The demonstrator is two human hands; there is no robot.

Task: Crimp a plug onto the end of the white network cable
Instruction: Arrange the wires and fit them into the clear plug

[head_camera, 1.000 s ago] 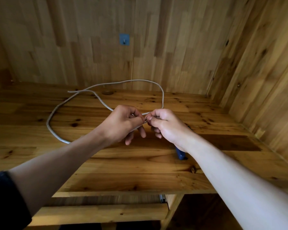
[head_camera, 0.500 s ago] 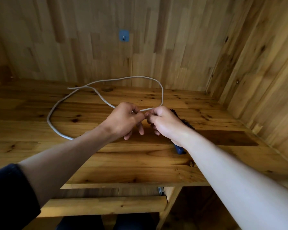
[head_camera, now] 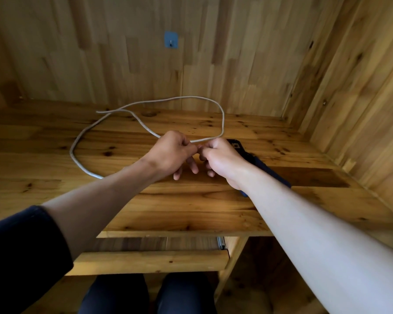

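The white network cable (head_camera: 222, 118) lies in a wide loop on the wooden desk (head_camera: 191, 209) and runs back to my hands. My left hand (head_camera: 170, 152) pinches the cable near its end between thumb and forefinger. My right hand (head_camera: 220, 155) meets it fingertip to fingertip, pinching something small at the cable end; what it holds is hidden by the fingers. A crimping tool (head_camera: 259, 164) with blue handles and a black head lies on the desk, partly under my right wrist.
Wooden walls close the desk at the back and right. A blue hook (head_camera: 171, 43) is stuck to the back wall. Below the desk's front edge is a pull-out shelf (head_camera: 145, 260), with my knees (head_camera: 145, 293) under it.
Both hands have moved slightly away from me and stayed joined at the cable end. The view has tilted down, so more of the crimping tool and my knees show.
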